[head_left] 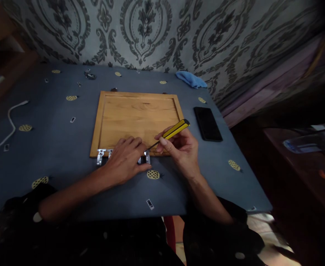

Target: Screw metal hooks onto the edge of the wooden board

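Note:
A wooden cabinet door panel [136,118] lies flat on the blue-grey cloth of the table. Two metal hinges sit on its near edge: the left hinge [100,154] is bare, and the right hinge [146,158] is partly under my fingers. My left hand [126,160] lies palm down on the panel's near edge, its fingers pressing beside the right hinge. My right hand [180,147] grips a screwdriver with a yellow and black handle [176,130], whose tip rests on the right hinge.
A black phone [207,123] lies to the right of the panel. A blue rag [191,79] sits at the far edge by the patterned wall. A white cable [10,125] runs along the left. Small metal parts [89,75] lie at the far left.

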`<move>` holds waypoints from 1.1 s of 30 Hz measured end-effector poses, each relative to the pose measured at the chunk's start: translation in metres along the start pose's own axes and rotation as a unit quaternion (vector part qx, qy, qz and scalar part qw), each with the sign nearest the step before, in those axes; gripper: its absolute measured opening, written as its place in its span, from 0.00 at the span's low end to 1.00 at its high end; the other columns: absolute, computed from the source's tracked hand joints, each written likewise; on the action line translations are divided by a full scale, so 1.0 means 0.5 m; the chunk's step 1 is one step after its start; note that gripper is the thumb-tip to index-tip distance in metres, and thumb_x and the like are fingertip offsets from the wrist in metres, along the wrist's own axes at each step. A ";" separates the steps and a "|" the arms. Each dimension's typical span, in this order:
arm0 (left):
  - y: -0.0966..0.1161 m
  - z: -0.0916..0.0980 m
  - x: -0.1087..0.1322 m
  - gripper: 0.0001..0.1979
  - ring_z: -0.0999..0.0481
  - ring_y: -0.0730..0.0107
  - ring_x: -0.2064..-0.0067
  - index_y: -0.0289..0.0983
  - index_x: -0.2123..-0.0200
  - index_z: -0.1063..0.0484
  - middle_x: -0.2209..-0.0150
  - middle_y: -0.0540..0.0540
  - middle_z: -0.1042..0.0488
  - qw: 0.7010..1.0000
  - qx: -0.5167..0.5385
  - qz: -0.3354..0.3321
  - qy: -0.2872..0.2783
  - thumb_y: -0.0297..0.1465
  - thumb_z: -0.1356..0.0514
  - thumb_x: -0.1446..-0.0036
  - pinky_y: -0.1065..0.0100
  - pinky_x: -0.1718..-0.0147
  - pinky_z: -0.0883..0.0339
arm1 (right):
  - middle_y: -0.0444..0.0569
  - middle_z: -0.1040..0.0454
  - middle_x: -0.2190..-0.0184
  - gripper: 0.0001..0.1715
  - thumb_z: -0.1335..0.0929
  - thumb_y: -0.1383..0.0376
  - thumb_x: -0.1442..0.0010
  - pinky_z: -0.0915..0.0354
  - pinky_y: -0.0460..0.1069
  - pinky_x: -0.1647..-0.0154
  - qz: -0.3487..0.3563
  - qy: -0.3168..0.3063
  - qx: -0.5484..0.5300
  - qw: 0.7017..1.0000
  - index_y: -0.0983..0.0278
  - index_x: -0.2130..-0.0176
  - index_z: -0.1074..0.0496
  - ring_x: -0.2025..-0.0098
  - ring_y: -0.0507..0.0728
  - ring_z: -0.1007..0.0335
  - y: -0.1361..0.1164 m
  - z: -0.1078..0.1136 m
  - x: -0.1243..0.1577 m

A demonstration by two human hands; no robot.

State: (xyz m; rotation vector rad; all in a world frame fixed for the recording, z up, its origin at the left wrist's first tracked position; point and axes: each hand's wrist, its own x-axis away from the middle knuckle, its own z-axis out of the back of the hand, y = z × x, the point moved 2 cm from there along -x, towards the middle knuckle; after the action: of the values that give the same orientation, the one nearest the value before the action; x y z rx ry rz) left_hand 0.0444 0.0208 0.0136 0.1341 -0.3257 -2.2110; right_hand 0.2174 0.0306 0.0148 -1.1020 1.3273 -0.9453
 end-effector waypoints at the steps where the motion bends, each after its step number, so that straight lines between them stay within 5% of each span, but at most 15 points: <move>1: 0.000 0.000 0.000 0.21 0.29 0.52 0.48 0.36 0.50 0.29 0.51 0.42 0.26 1.000 0.000 0.000 -0.002 0.45 0.35 0.38 0.55 0.51 0.35 | 0.41 0.22 0.69 0.19 0.22 0.54 0.46 0.26 0.47 0.75 -0.003 -0.001 -0.002 1.000 0.59 0.60 0.27 0.77 0.49 0.26 0.001 0.002 0.001; 5: 0.000 -0.002 0.000 0.21 0.29 0.53 0.49 0.36 0.51 0.29 0.52 0.43 0.26 1.000 -0.003 -0.004 0.004 0.46 0.35 0.39 0.56 0.52 0.35 | 0.45 0.20 0.64 0.20 0.25 0.52 0.40 0.24 0.48 0.69 -0.018 -0.013 0.000 1.000 0.59 0.52 0.24 0.74 0.49 0.25 0.004 0.008 0.004; 24: 0.000 0.001 -0.001 0.22 0.29 0.49 0.48 0.34 0.50 0.28 0.51 0.41 0.27 1.000 0.016 0.000 -0.010 0.45 0.35 0.38 0.52 0.50 0.35 | 0.39 0.25 0.75 0.17 0.23 0.53 0.45 0.28 0.46 0.77 0.028 0.062 0.045 0.997 0.60 0.65 0.27 0.79 0.49 0.28 -0.005 0.005 0.003; 33: 0.000 -0.002 -0.002 0.22 0.28 0.50 0.48 0.34 0.50 0.28 0.52 0.41 0.26 1.000 0.012 0.003 -0.001 0.44 0.34 0.39 0.53 0.50 0.35 | 0.39 0.27 0.74 0.16 0.25 0.53 0.41 0.28 0.46 0.74 0.013 0.015 0.085 0.996 0.60 0.63 0.29 0.78 0.49 0.28 0.011 0.000 0.008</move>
State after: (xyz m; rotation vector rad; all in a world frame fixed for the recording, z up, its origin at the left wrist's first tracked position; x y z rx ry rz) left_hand 0.0453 0.0212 0.0125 0.1431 -0.3537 -2.2028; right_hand 0.2171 0.0279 0.0084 -0.9419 1.2585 -1.0388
